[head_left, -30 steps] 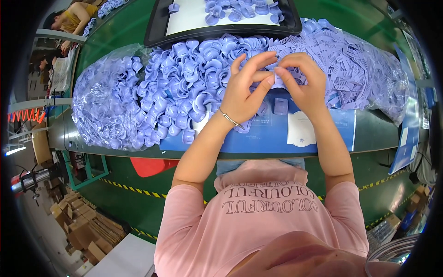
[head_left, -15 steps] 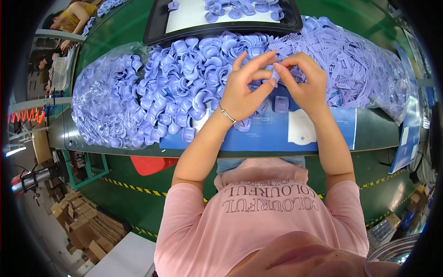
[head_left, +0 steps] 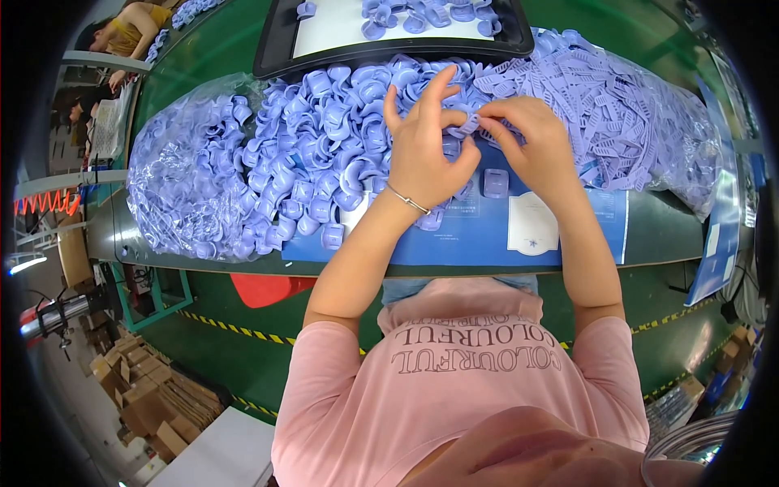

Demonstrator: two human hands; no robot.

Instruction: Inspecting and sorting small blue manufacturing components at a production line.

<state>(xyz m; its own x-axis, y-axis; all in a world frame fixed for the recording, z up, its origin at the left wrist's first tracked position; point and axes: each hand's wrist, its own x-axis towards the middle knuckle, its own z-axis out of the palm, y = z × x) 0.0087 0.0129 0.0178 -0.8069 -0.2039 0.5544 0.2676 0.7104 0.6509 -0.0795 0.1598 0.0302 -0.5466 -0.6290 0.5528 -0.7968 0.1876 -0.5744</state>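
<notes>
A small lavender ribbed plastic piece (head_left: 466,125) is held up between my two hands, above the heap. My left hand (head_left: 426,158) has it by the thumb and a bent finger, the other fingers raised and spread. At its right end, the thumb and forefinger of my right hand (head_left: 531,146) pinch it. Fingers cover part of the piece. Left of my hands lies a large heap of curved lavender plastic parts (head_left: 324,130). Flat toothed lavender strips (head_left: 613,122) are piled at the right. One lone curved part (head_left: 495,183) rests between my wrists.
A black-rimmed tray (head_left: 389,58) with more curved parts stands at the far side. Clear plastic bags lie around both piles, the left bag (head_left: 174,187) bulging with parts. Blue printed card (head_left: 454,243) covers the near table edge. Another person (head_left: 134,28) works at far left.
My hands have shifted slightly apart, and the left fingers have spread upward. The ribbed piece has moved a little left and shows more plainly. Piles and tray look unchanged.
</notes>
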